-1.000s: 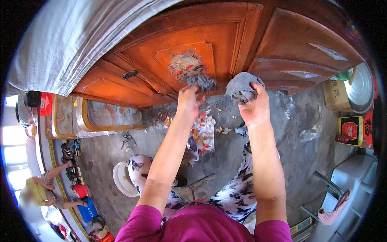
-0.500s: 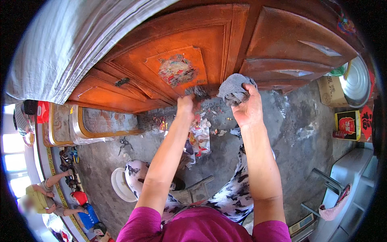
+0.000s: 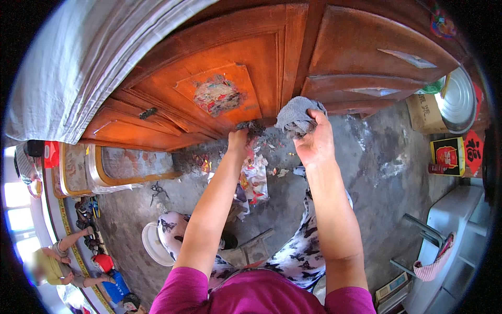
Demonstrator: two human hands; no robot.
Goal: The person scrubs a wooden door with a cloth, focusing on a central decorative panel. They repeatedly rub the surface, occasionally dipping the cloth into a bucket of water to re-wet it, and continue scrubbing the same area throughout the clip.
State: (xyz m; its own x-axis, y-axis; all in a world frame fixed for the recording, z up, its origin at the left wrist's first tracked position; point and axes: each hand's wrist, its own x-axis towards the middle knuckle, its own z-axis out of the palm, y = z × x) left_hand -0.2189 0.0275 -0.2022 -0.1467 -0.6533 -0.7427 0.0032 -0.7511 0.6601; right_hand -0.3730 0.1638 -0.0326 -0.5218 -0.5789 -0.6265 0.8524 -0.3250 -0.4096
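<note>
Door: we face a tall orange-brown wooden door (image 3: 230,68) with recessed panels, leaning away from us to the upper left; a diamond-shaped patch of torn paper remnant (image 3: 217,95) sits on its middle panel.
Floor: grey concrete floor (image 3: 376,157) lies below the door, strewn with torn paper scraps (image 3: 254,178) just under our hands.
Cloth: a grey cloth (image 3: 297,115) is bunched into a wad with no clear long axis; it sits at the lower edge of the door panel, its loose end pointing up toward the door.
Right hand: our right hand (image 3: 314,141) grips the cloth from below, fingers curled and pressed together around it; part of the wad is hidden inside the fist.
Left hand: our left hand (image 3: 241,140) is raised to the door's bottom edge, fingertips pinching a small dark clump (image 3: 254,127); we cannot tell what the clump is.
Hard to make out: the fisheye bends the door edges, and the panel's lower rail is hidden behind both hands.
</note>
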